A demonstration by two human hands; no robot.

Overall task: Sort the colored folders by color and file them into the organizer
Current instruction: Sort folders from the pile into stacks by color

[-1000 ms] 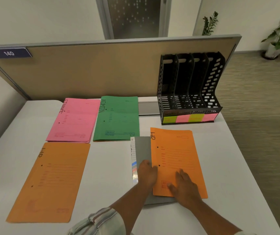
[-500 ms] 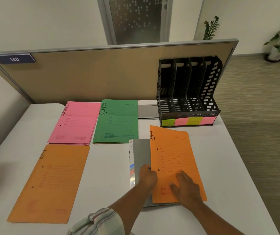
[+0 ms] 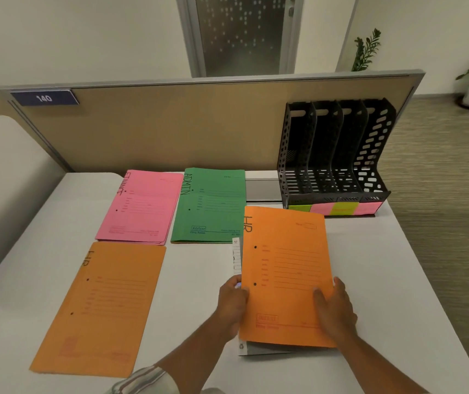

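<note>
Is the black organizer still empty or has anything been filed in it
Empty. All four slots of the black organizer show only bare perforated walls and floor, with no folder standing in any of them.

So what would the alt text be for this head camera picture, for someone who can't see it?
Two bare hands, left hand and right hand, hold an orange HR folder over a grey binder on a white desk. Pink, green and another orange folder lie left; an empty black organizer stands behind.

Left hand (image 3: 232,304) and right hand (image 3: 334,308) grip opposite edges.
</note>
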